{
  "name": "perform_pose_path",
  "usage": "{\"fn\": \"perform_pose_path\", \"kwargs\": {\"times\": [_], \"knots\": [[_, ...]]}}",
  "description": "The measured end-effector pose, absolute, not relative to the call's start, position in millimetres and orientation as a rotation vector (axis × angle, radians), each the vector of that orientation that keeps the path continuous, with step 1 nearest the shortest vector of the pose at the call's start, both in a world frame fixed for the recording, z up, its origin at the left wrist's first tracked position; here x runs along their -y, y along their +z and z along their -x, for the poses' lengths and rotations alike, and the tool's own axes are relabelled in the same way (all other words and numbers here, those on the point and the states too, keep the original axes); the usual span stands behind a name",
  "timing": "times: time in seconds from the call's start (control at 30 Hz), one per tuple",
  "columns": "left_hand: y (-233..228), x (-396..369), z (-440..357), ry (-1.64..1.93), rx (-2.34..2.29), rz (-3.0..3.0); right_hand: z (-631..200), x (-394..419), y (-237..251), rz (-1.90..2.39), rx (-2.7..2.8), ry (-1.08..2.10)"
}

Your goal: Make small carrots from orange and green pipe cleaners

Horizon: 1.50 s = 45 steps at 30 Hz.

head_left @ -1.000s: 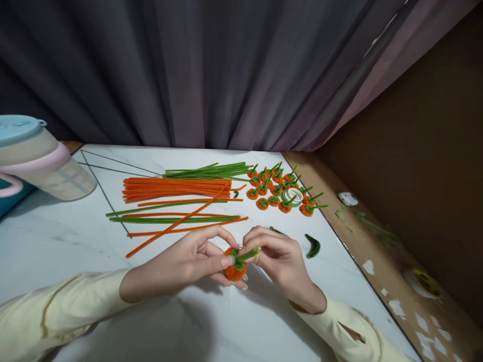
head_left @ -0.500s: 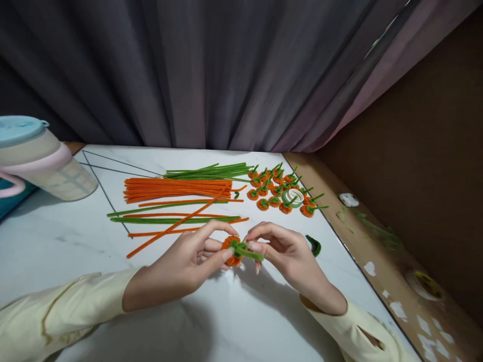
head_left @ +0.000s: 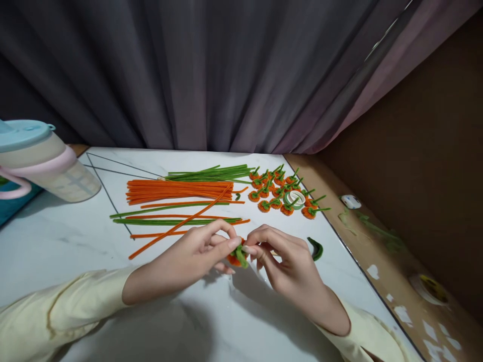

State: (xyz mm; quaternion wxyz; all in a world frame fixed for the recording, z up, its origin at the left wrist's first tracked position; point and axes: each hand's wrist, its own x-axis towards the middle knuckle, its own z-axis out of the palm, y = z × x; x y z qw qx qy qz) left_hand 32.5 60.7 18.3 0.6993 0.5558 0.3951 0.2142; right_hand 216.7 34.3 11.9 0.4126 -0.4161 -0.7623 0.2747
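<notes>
Both hands, left (head_left: 188, 261) and right (head_left: 290, 261), pinched shut on one orange pumpkin (head_left: 237, 257); finished pumpkins (head_left: 281, 193) at one o'clock, unused stems (head_left: 177, 191) at eleven, plenty left.

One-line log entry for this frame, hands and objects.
left hand: pinching pumpkin | right hand: on its green stem | done pumpkins: far right | orange stems, green stems: behind | table
</notes>
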Motion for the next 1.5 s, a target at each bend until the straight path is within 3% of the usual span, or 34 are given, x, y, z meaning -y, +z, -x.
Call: {"fn": "perform_pose_path", "kwargs": {"times": [0.43,0.73,1.03,1.23,1.5], "knots": [[0.7,-51.1,-38.0,0.842,-1.003,-1.908,-210.5,-30.8,14.9,1.203,1.902,0.750],[-3.0,-47.7,-38.4,0.973,-1.055,-1.938,-207.9,-29.8,10.6,1.234,1.811,0.714],[-6.3,-47.5,-36.3,0.925,-0.975,-2.040,-214.5,-29.0,15.1,1.096,2.150,0.553],[-6.2,-47.7,-38.3,0.740,-0.963,-1.798,-216.4,-30.5,15.6,1.051,2.300,0.380],[2.1,-55.7,-40.8,0.736,-0.892,-1.338,-215.9,-22.2,9.3,1.039,2.060,0.299]]}}
